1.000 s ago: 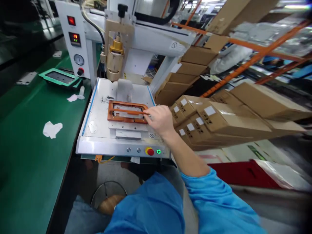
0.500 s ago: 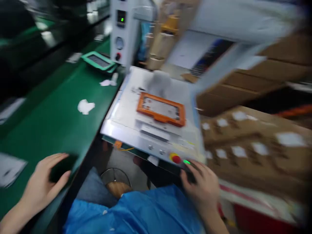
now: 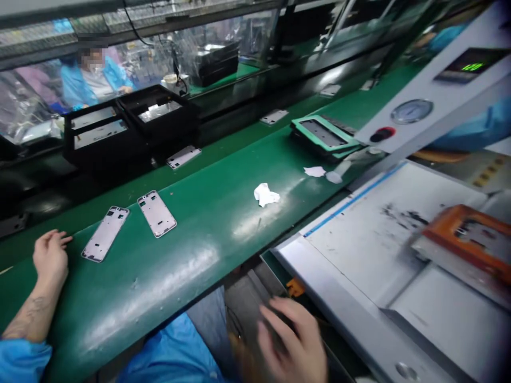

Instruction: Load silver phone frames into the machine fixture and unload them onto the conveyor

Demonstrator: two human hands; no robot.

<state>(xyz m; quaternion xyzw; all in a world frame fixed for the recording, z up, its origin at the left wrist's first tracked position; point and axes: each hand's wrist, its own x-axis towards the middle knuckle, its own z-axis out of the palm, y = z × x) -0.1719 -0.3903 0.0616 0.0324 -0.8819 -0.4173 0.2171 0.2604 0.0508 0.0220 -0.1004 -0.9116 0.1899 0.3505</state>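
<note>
Our left hand [image 3: 51,259], empty, fingers loosely curled, nears two flat, rounded-corner panels [image 3: 106,234] on the glossy green bench [image 3: 191,229]; our right hand [image 3: 293,340], empty, spreads blurred fingers.

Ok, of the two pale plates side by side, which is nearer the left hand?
The left plate, closer to the left hand, its far end leaning right; the other plate leans left.

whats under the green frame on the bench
A black layer shows along the near edge of the green frame, above the bench. Whatever lies beneath its middle is covered, so I can't tell.
</note>
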